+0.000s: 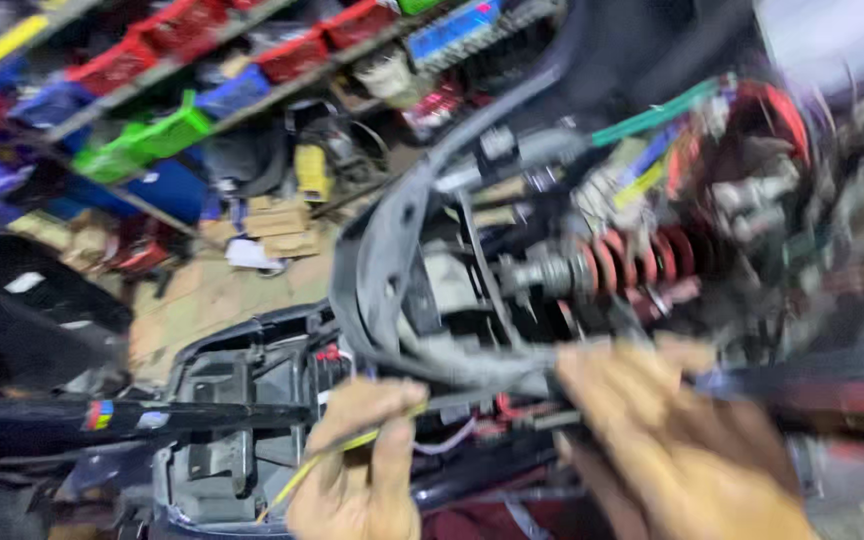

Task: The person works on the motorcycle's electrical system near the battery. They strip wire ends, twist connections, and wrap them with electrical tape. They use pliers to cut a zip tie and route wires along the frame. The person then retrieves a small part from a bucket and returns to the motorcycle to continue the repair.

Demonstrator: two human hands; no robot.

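The picture is blurred by motion. My left hand [362, 470] pinches a thin yellow wire [302, 480] near the lower middle. My right hand [672, 440] grips a dark grey frame tube [452, 375] of a stripped motorbike. Just above the right hand lies a red coil shock spring [637, 262] with a metal end. The grey frame loop [382, 230] curves up to the left of the spring. Coloured wires and a green strip [652, 115] hang above the spring.
Shelves with red, green and blue bins [162, 130] run across the upper left. Cardboard boxes [282, 225] lie on the tiled floor. A black seat-like part [22, 310] sits at the left, and a dark plastic body tray [232, 400] lies below the frame.
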